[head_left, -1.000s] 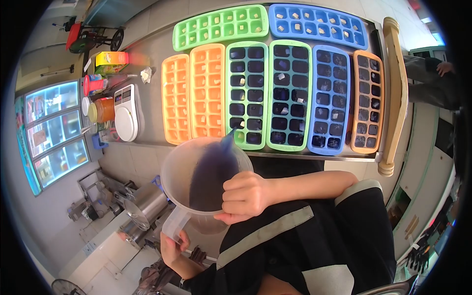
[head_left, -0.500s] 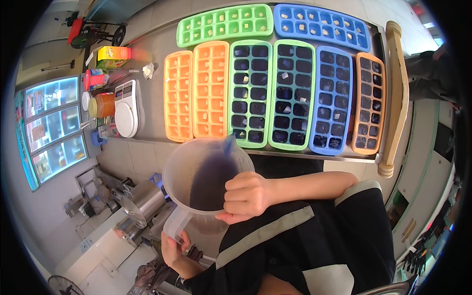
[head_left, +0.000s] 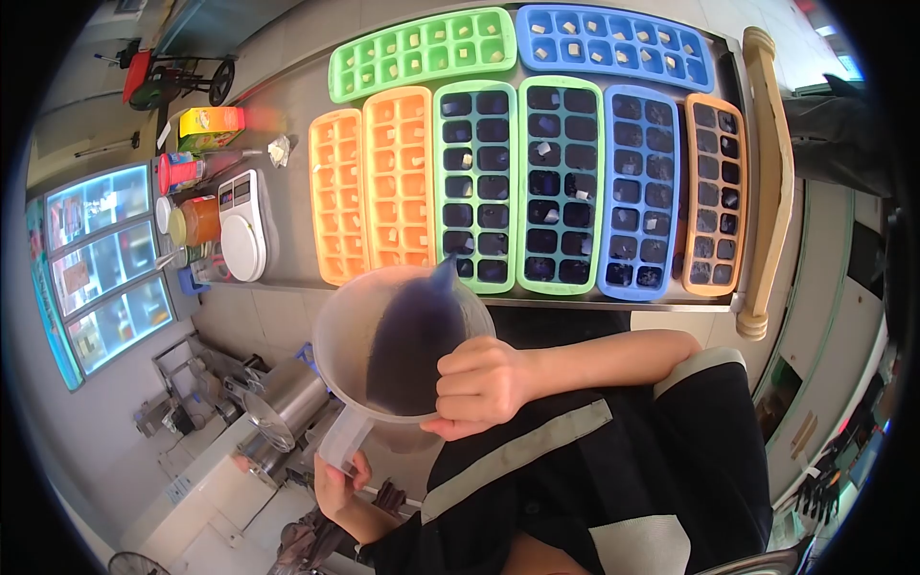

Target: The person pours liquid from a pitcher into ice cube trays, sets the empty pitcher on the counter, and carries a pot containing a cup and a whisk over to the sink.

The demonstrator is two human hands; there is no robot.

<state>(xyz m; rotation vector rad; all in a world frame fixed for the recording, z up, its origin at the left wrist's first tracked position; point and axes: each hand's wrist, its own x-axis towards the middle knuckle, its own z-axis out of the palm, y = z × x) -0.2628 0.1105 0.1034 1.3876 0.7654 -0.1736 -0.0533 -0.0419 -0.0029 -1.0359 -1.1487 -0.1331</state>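
A large translucent plastic jug [head_left: 345,321] with dark blue-purple liquid [head_left: 412,345] in it is tilted toward the trays. Its spout overlaps the near end of a green ice cube tray [head_left: 476,192], and liquid reaches into the spout. My left hand [head_left: 342,484] is closed around the jug's handle at the lower left. On the right side, my right hand [head_left: 479,383] grips the jug's rim, fingers curled. The green tray's compartments hold dark liquid, a few with pale cubes. Beside it, an orange tray [head_left: 400,182] has pale cubes in its compartments and no dark liquid.
Another green tray [head_left: 561,187], a blue tray [head_left: 640,192] and a small orange tray [head_left: 715,196] hold dark liquid. Farther back lie a green tray [head_left: 422,53] and a blue tray [head_left: 613,48] with pale cubes. A white scale [head_left: 241,230] and jars [head_left: 196,220] stand left. A wooden bar [head_left: 767,182] edges the right.
The view has shifted slightly, so the trays appear a little left. The dark liquid spreads wider in the jug and its spout. Both hands keep the same hold.
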